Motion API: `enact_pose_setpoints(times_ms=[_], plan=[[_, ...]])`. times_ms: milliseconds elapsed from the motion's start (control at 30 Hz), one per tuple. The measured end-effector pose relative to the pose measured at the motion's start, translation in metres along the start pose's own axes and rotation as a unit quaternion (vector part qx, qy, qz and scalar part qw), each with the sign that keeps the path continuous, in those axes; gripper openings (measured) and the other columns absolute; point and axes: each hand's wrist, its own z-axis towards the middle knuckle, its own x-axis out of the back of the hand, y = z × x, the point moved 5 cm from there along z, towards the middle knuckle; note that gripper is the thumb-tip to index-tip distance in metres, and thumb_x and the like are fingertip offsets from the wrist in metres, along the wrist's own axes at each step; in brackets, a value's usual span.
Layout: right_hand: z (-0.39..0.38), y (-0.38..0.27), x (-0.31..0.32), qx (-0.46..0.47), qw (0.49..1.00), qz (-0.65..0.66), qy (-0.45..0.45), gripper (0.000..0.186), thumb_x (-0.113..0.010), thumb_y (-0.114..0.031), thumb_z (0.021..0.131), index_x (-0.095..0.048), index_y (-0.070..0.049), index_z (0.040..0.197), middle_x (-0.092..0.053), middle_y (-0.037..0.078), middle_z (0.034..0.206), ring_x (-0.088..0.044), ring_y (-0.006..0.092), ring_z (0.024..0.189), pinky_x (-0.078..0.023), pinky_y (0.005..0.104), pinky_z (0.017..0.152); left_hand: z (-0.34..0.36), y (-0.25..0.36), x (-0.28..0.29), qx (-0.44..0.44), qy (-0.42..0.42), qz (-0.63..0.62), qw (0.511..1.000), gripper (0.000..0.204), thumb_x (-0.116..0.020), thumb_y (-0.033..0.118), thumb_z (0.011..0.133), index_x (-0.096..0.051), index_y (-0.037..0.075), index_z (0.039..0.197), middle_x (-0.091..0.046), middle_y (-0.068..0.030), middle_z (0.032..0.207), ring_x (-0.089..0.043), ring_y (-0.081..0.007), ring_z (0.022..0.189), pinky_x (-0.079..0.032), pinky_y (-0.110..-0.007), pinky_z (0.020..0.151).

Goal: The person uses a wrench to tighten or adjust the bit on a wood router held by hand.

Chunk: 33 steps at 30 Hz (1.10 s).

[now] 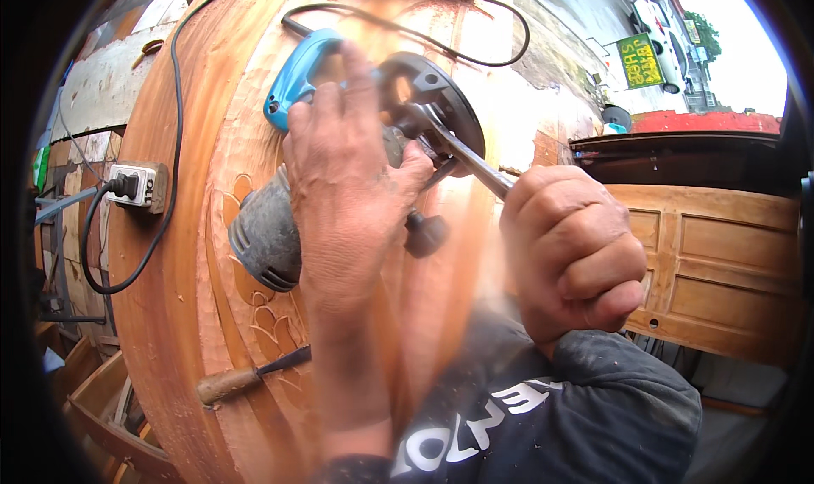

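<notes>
A router (263,234) with a grey motor housing, blue handle (295,72) and black base plate (458,111) lies tipped over on a carved wooden panel (165,331). My left hand (343,200) is closed over the router, fingers reaching onto the blue handle and thumb near the collet. My right hand (572,246) grips a steel wrench (471,162), whose head sits at the collet in the base plate opening. Below the router, a wooden-handled chisel (227,386) lies on the carving, partly behind my left forearm.
A socket box (150,189) with a black plug sits at the panel's left edge, cords (176,94) looping around. Wooden drawers (97,395) stand lower left. A panelled door (712,272) lies at right. Parked vehicles (657,39) and a green sign show outside at upper right.
</notes>
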Motion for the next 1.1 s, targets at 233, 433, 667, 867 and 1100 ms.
enact_pose_setpoints(times_ms=[233, 433, 667, 867, 1100], plan=[[0.012, 0.000, 0.004, 0.019, 1.000, 0.018, -0.004, 0.057, -0.046, -0.046, 0.116, -0.045, -0.010, 0.072, -0.046, 0.002, 0.053, -0.040, 0.0174, 0.040, -0.036, 0.0342, 0.040, 0.000, 0.001, 0.001, 0.001, 0.002, 0.006, 1.000, 0.091, -0.077, 0.022, 0.085, -0.040, 0.002, 0.165, -0.061, -0.0204, 0.121, -0.055, -0.0368, 0.115, -0.045, -0.049, 0.111], [0.006, -0.001, 0.010, 0.030, 0.999, 0.036, -0.004, 0.054, -0.045, -0.045, 0.117, -0.046, -0.010, 0.075, -0.048, 0.002, 0.054, -0.040, 0.0156, 0.040, -0.036, 0.0319, 0.040, 0.000, 0.001, 0.000, -0.002, 0.002, 0.002, 1.000, 0.091, -0.076, 0.021, 0.084, -0.040, 0.001, 0.165, -0.061, -0.0201, 0.120, -0.054, -0.0364, 0.113, -0.045, -0.049, 0.110], [0.011, -0.001, 0.014, -0.010, 0.998, 0.061, -0.001, 0.054, -0.042, -0.046, 0.117, -0.048, -0.013, 0.075, -0.048, 0.002, 0.056, -0.041, 0.0168, 0.043, -0.035, 0.0339, 0.041, 0.000, 0.002, 0.002, -0.002, -0.003, -0.006, 1.000, 0.090, -0.076, 0.020, 0.084, -0.041, 0.001, 0.165, -0.061, -0.0208, 0.122, -0.054, -0.0366, 0.112, -0.046, -0.050, 0.109], [0.036, 0.024, 0.023, -0.130, 0.971, 0.198, 0.030, 0.049, -0.037, -0.042, 0.118, -0.046, -0.013, 0.080, -0.044, 0.002, 0.061, -0.033, 0.0172, 0.052, -0.030, 0.0380, 0.053, 0.000, 0.000, -0.001, -0.002, -0.002, 0.000, 1.000, 0.091, -0.077, 0.021, 0.083, -0.042, 0.002, 0.165, -0.059, -0.0203, 0.120, -0.053, -0.0367, 0.113, -0.046, -0.050, 0.109], [0.011, -0.001, 0.019, -0.046, 0.993, 0.107, 0.020, 0.053, -0.044, -0.044, 0.116, -0.045, -0.013, 0.073, -0.048, 0.002, 0.053, -0.039, 0.0180, 0.041, -0.035, 0.0363, 0.042, -0.001, 0.003, -0.001, -0.012, -0.003, 0.010, 1.000, 0.089, -0.077, 0.021, 0.084, -0.044, 0.005, 0.164, -0.056, -0.0173, 0.115, -0.052, -0.0360, 0.113, -0.046, -0.049, 0.108]])
